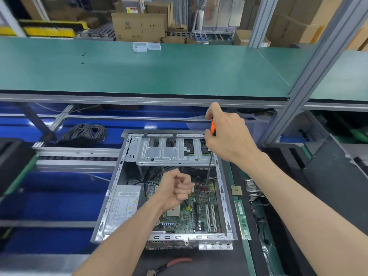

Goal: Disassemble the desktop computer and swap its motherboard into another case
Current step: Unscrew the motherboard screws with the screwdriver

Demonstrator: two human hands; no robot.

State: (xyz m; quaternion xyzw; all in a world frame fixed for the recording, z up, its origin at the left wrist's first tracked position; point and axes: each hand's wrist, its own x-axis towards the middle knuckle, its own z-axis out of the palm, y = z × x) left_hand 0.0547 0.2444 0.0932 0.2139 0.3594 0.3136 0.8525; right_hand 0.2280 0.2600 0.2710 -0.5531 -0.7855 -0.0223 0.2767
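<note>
An open desktop case (224, 198) lies flat in front of me, with its green motherboard (185, 218) exposed inside. My right hand (229, 134) grips an orange-handled screwdriver (209, 168) held upright, its thin shaft reaching down to the board's far right part. My left hand (176, 189) hovers over the board as a curled fist; whether it holds anything small is hidden. A grey power supply (123, 208) sits in the case's left side. The metal drive cage (171, 152) spans the far end.
A RAM stick (242, 218) and a CPU chip (236, 190) lie right of the case, near a heatsink (253, 188). Red-handled pliers (171, 264) lie on the mat in front. A coiled cable (85, 133) lies far left. Clear plastic boxes (146, 46) stand on the green shelf.
</note>
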